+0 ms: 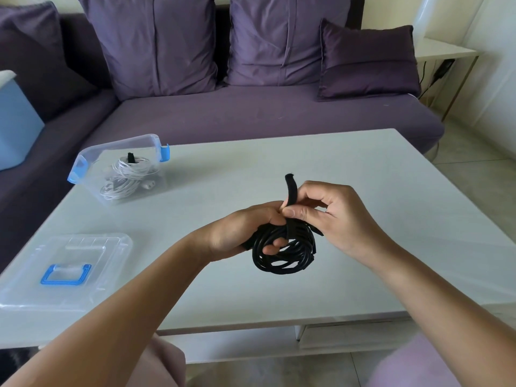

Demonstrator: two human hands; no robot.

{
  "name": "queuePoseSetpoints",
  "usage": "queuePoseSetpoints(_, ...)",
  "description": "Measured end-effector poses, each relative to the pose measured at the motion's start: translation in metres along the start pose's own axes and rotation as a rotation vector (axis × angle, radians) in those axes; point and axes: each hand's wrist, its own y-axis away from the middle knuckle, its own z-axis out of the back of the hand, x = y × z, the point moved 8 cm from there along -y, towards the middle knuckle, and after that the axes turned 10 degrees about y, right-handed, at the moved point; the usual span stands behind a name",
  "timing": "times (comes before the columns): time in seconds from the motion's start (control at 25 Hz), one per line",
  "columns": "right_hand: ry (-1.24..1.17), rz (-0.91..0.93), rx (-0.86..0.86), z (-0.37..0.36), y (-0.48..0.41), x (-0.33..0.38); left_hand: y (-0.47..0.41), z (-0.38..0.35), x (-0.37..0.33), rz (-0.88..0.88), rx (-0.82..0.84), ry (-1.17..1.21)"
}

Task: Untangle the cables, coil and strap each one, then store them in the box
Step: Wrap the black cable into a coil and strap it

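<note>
Forearms (134,300) crossed the near table (377,196) edge. Left hand (237,233) gripped the black cable coil (282,255) just above the tabletop, fingers curled through the loops to keep them bunched. Right hand (335,216) pinched the strap (290,191) upright, probably ready for wrapping. Box (83,160) sat open far left, white cable (125,174) inside; lid (64,272) lay well apart, off that route.

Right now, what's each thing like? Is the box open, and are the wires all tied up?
box: open
lid: off, lying flat on the table
white cable: coiled, strapped, inside the box
black cable: coiled, not yet in the box
black strap: round the black cable, free end sticking up
left hand: grips the black cable
right hand: pinches the black strap
</note>
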Motion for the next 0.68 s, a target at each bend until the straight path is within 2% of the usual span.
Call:
queuePoseSetpoints(0.12,0.028,-0.051,0.023,-0.003,-0.002,-0.004,0.003,0.008,-0.003,-0.036,-0.136,-0.170)
queuePoseSetpoints(0.28,-0.079,-0.178,0.071,-0.009,-0.009,-0.016,0.006,0.016,-0.009,-0.148,-0.336,-0.246)
queuePoseSetpoints(0.48,-0.230,-0.310,0.051,-0.009,-0.018,-0.025,0.012,0.025,-0.014,-0.227,-0.474,-0.329)
queuePoseSetpoints(0.68,-0.098,-0.318,0.059,-0.010,-0.015,-0.026,0.013,0.030,-0.011,-0.175,-0.522,-0.268)
